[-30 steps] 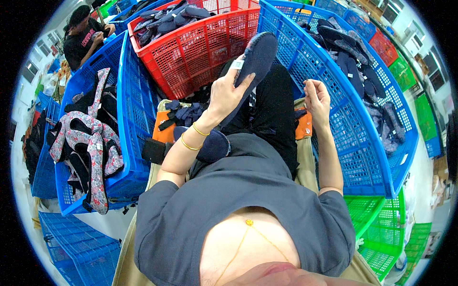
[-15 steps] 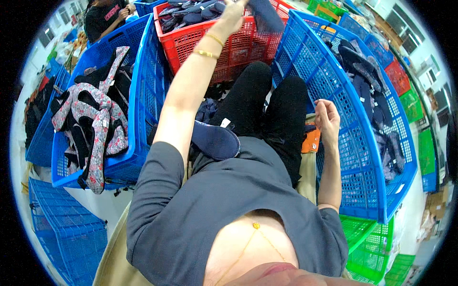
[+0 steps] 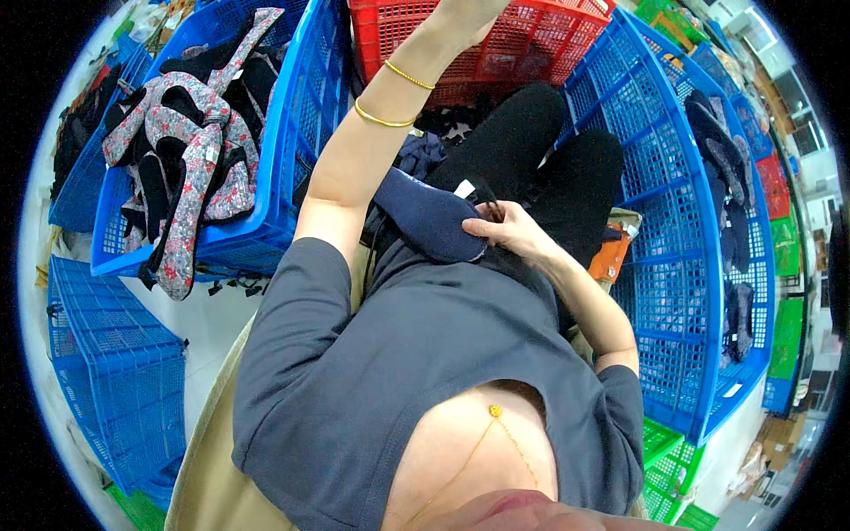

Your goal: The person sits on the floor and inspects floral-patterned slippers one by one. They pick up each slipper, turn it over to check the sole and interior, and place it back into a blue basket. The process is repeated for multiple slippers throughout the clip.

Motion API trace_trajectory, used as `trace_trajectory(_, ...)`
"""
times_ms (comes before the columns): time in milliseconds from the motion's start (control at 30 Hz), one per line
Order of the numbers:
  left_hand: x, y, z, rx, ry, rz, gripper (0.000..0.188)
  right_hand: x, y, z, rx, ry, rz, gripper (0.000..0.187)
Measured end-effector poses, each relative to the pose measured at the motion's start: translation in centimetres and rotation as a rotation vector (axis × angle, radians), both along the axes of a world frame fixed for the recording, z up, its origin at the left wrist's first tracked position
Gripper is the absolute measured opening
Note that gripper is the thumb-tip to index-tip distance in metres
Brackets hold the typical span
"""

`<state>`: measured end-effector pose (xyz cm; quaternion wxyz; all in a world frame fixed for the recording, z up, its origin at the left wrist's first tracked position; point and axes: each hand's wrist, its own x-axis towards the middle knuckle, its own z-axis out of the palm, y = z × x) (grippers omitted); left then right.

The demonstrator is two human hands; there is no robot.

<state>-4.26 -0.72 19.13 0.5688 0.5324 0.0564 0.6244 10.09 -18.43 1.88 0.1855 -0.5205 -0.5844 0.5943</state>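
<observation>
Head view:
1. Navy sole-shaped piece (image 3: 425, 215) is laid on the lap (image 3: 500, 155), one end hidden by the left forearm (image 3: 359, 155).
2. Its rounded edge is pinched by the right hand (image 3: 518, 234), thumb on the upper face.
3. Left hand (image 3: 471, 16) is cut off by the frame, near red crate (image 3: 567, 31); grasp can't be told.
4. Handling, judged: light, soft, bendable, low slip, not fragile. Best held by the rounded edge, clear of white tag (image 3: 465, 188).
</observation>
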Motion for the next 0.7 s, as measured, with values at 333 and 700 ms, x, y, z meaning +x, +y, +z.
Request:
trace_trajectory(333, -3.3, -2.2, -4.6, 0.293, 0.337, 0.424, 0.041, 10.8, -2.4, 2.7, 0.142, 0.373, -0.624, 0.031)
trace_trajectory(700, 2.0, 0.2, -12.3, 0.027, 0.575, 0.160, 0.065, 11.1, -4.0, 1.4, 0.421, 0.357, -0.573, 0.037)
